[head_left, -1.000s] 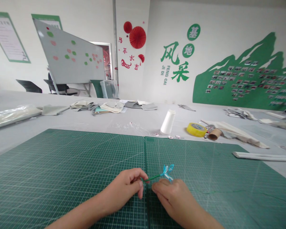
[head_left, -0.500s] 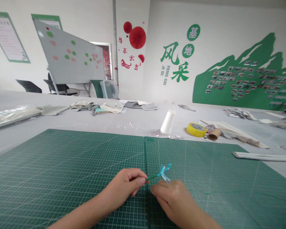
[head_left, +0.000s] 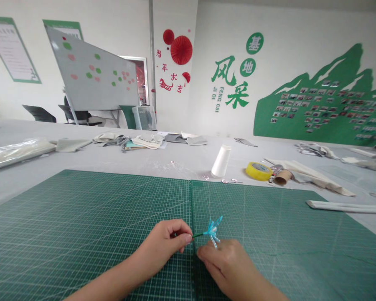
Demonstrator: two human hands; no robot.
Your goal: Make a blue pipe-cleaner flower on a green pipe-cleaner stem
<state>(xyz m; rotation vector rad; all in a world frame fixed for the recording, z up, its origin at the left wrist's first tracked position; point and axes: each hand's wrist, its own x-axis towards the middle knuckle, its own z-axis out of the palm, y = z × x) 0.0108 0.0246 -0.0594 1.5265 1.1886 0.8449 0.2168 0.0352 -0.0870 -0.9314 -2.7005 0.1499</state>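
My left hand (head_left: 172, 239) pinches the green stem (head_left: 198, 235) of a small artificial flower between thumb and forefinger. Light blue, beaded-looking petals (head_left: 212, 230) spread at the stem's right end, just above the knuckles of my right hand (head_left: 222, 261). That hand is closed in a pinch low over the mat, its fingertips mostly hidden. From its far side a thin green thread (head_left: 288, 254) trails rightward across the green cutting mat (head_left: 113, 209), and the hand seems closed on this thread.
Beyond the mat stand a white thread cone (head_left: 221, 161) and a yellow tape roll (head_left: 258, 171), with a cardboard tube (head_left: 282, 177) beside it. A white folded strip (head_left: 344, 206) lies across the mat's right edge. Cloth scraps (head_left: 148, 141) lie farther back, and a plastic-wrapped bundle (head_left: 19, 154) is at left.
The flower has turned about its stem, so its petals fan out differently and sit slightly farther left. My right hand has shifted a little; my left hand keeps its hold.
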